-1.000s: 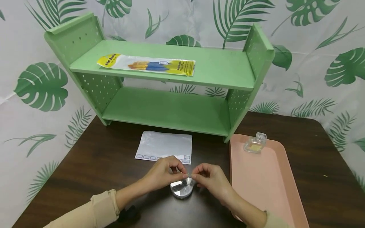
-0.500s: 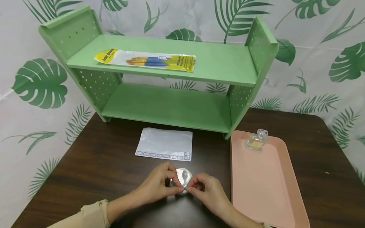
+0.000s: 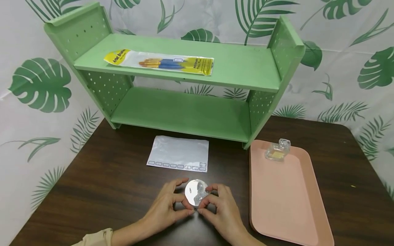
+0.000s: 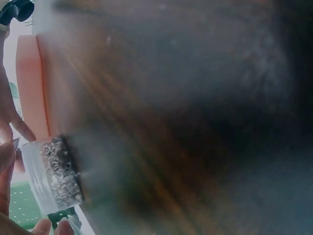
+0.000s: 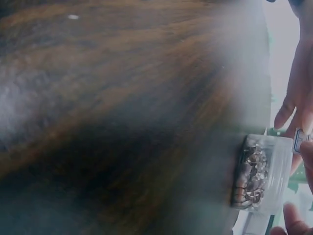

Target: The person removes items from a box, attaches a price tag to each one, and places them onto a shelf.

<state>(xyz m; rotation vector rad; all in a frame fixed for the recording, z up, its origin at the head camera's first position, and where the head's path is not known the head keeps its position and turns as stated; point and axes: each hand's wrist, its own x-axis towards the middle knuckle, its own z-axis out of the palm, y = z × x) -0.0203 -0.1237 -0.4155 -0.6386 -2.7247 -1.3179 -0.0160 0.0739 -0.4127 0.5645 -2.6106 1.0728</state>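
A round clear jar (image 3: 195,192) with a shiny lid stands on the table between both hands; small metal bits fill its lower part (image 5: 254,171) in the wrist views. My left hand (image 3: 169,205) and right hand (image 3: 222,210) meet at the jar's near side. Their thumbs and index fingers pinch a tiny blue-bordered label (image 5: 299,140) between them, close against the jar wall. Other fingers spread around the jar's sides. Beyond the jar lies a white sheet (image 3: 178,152) with similar labels along its near edge.
On the right, a pink tray (image 3: 283,198) carries a small glass bottle (image 3: 277,151) at its far end. A green two-level shelf (image 3: 184,111) stands at the back, with a packet of artist brushes (image 3: 166,63) on its upper board.
Both hands have come nearer to the body and lower, from above the lid to the jar's near side, carrying the label. More of the lid now shows.
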